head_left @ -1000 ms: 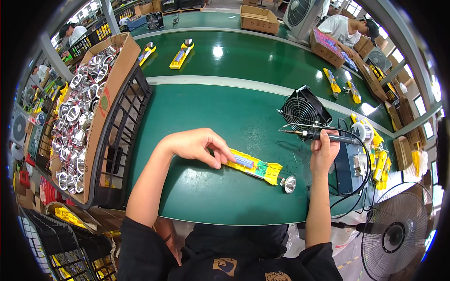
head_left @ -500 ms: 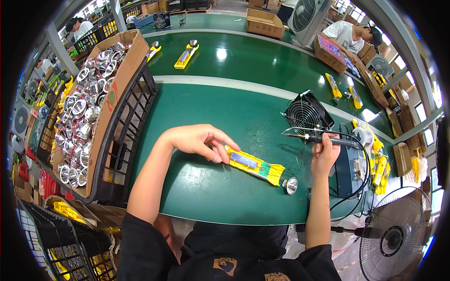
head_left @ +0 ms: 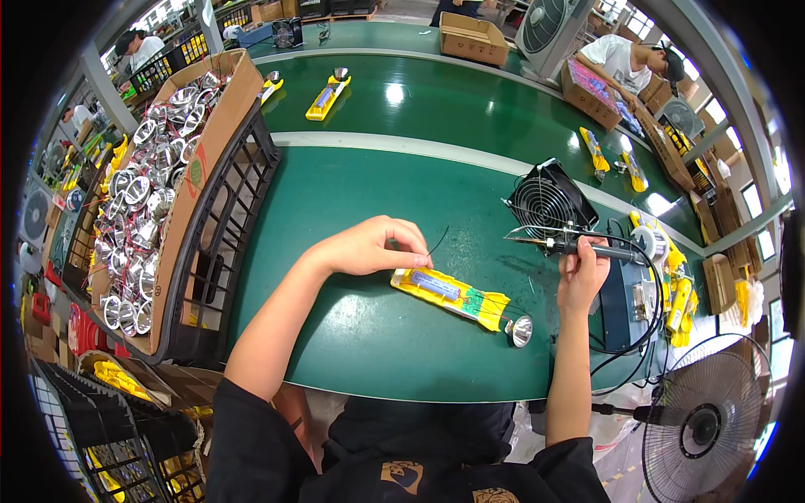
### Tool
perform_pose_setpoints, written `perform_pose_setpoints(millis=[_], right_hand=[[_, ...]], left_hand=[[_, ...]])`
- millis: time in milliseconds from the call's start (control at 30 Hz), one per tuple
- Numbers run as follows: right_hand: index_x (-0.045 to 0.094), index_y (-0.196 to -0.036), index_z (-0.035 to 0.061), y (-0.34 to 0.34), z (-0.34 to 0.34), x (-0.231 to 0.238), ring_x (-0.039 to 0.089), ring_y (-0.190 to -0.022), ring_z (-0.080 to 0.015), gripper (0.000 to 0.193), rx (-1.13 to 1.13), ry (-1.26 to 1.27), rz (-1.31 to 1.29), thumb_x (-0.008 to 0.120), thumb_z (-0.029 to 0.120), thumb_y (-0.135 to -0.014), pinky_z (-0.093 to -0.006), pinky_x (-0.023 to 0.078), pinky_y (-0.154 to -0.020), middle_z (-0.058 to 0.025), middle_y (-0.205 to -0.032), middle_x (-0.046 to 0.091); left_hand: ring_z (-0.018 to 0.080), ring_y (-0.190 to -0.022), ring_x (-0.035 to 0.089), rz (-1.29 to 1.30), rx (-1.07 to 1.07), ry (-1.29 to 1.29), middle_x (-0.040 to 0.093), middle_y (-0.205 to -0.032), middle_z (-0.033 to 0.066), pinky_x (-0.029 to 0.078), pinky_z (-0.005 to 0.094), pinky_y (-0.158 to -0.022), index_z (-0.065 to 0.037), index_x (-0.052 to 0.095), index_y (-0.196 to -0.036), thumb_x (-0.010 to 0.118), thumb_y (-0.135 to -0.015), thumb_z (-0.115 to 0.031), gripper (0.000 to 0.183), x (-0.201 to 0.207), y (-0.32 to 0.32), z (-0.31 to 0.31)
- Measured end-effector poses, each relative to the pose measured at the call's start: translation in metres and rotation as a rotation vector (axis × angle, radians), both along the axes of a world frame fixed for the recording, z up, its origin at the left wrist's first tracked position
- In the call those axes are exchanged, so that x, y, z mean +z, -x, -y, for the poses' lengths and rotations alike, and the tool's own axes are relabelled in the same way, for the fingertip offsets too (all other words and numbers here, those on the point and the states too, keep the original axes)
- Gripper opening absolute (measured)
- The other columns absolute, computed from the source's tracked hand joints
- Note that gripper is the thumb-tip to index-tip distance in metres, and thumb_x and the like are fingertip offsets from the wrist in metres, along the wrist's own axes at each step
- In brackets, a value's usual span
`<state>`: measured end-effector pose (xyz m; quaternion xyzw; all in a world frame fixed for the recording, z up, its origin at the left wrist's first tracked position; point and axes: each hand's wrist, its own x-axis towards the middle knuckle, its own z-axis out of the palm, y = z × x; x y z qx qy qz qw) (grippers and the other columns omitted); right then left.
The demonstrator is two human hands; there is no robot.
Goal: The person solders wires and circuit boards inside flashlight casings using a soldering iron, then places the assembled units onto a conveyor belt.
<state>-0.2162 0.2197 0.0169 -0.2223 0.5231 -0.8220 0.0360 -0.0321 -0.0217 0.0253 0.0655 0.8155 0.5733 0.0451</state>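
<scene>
On the green bench lies an open yellow flashlight half-shell [head_left: 493,316], holding a blue cylindrical battery [head_left: 436,286] and a small green circuit board [head_left: 475,303]. A silver lamp reflector [head_left: 521,332] sits off its right end, joined by thin wires. Just above the shell's left end, my left hand [head_left: 379,246] is closed in a pinch on a thin black wire [head_left: 439,240], whose end sticks up past the fingers. My right hand [head_left: 580,281] grips the black handle of a soldering iron [head_left: 619,252]. The iron's tip points left, in front of a black fan.
Left stands a carton [head_left: 220,117] heaped with reflectors, in a black crate [head_left: 239,197]. The black fan [head_left: 549,201], a solder spool [head_left: 652,243] and yellow parts [head_left: 682,306] are at right. Beyond runs a green belt [head_left: 444,101] carrying shells. A co-worker [head_left: 633,63] bends over far right.
My left hand has shifted slightly up and right from beside the shell's end to above it. The black wire now stands up from its fingers. My right hand has barely moved.
</scene>
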Motion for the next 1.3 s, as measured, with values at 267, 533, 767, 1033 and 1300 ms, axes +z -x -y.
perform_pose_setpoints(millis=[267,533,767,1033,1300], right_hand=[[0.042,-0.078,0.0065,0.0,-0.002,0.0,0.031,-0.037,-0.0042,0.009,0.033,-0.006,0.016,0.049,0.01,-0.081,-0.0178,0.022,-0.034,0.0018,-0.051,0.037],[0.042,-0.078,0.0046,-0.003,-0.002,0.004,0.033,-0.037,-0.0042,0.01,0.041,0.037,0.03,0.051,0.009,-0.079,-0.0169,0.023,-0.034,0.0004,-0.051,0.04],[0.039,-0.075,0.0048,-0.01,-0.007,0.01,0.032,-0.036,-0.0036,0.013,0.318,-0.015,0.039,0.051,0.011,-0.073,-0.0166,0.025,-0.034,0.002,-0.049,0.038],[0.036,-0.069,0.0054,-0.02,-0.004,0.01,0.028,-0.035,-0.0027,0.019,0.395,-0.218,-0.036,0.054,0.012,-0.067,-0.0154,0.025,-0.034,0.0022,-0.05,0.037],[0.041,-0.068,0.0035,-0.02,-0.005,0.007,0.031,-0.038,-0.0032,0.02,0.366,-0.274,-0.045,0.057,0.016,-0.064,-0.016,0.022,-0.033,0.0,-0.055,0.041]], left_hand=[[0.0064,-0.076,0.053,-0.059,0.286,-0.423,0.056,-0.078,0.0016,0.044,0.0209,-0.07,-0.002,0.057,-0.091,0.058,-0.08,-0.01,0.014,-0.02,0.011,-0.041],[0.0057,-0.06,0.047,-0.219,0.309,-0.019,0.053,-0.066,0.0008,0.038,0.0203,-0.053,-0.004,0.062,-0.067,0.064,-0.07,-0.01,0.007,-0.013,0.007,-0.049],[0.0113,-0.05,0.046,-0.327,0.182,0.088,0.048,-0.055,0.0026,0.038,0.0245,-0.048,-0.004,0.061,-0.063,0.065,-0.063,-0.008,0.006,-0.022,0.005,-0.053],[0.014,-0.052,0.047,-0.349,0.12,0.176,0.048,-0.053,0.0,0.039,0.028,-0.059,-0.007,0.061,-0.061,0.065,-0.062,-0.011,0.006,-0.025,0.007,-0.05],[0.0145,-0.06,0.049,-0.416,0.078,0.352,0.052,-0.062,-0.0023,0.036,0.0286,-0.064,-0.011,0.063,-0.067,0.065,-0.065,-0.015,0.005,-0.026,0.005,-0.049]])
